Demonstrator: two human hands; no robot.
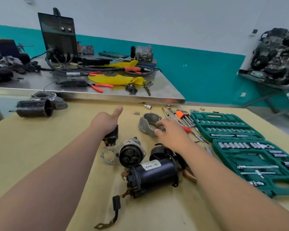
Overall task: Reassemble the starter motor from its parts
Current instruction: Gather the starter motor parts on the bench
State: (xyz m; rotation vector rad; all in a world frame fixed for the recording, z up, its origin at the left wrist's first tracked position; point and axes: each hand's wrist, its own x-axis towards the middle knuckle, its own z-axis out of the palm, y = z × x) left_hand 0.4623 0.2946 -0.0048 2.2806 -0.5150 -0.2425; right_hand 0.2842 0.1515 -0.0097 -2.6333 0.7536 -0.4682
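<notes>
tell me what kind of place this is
Most likely an auto-repair workshop: an open green plastic socket-set case, a black box-shaped welding machine on a steel bench, and a grimy car engine at the right.

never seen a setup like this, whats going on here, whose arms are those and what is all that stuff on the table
No machine here: a person wears one camera on the head, so you look down along their own two arms. The left hand grips a small black part. The right hand touches a grey metal housing; whether it grips is unclear. On the tan table lie a gear housing, a black motor body and a green socket set.
</notes>
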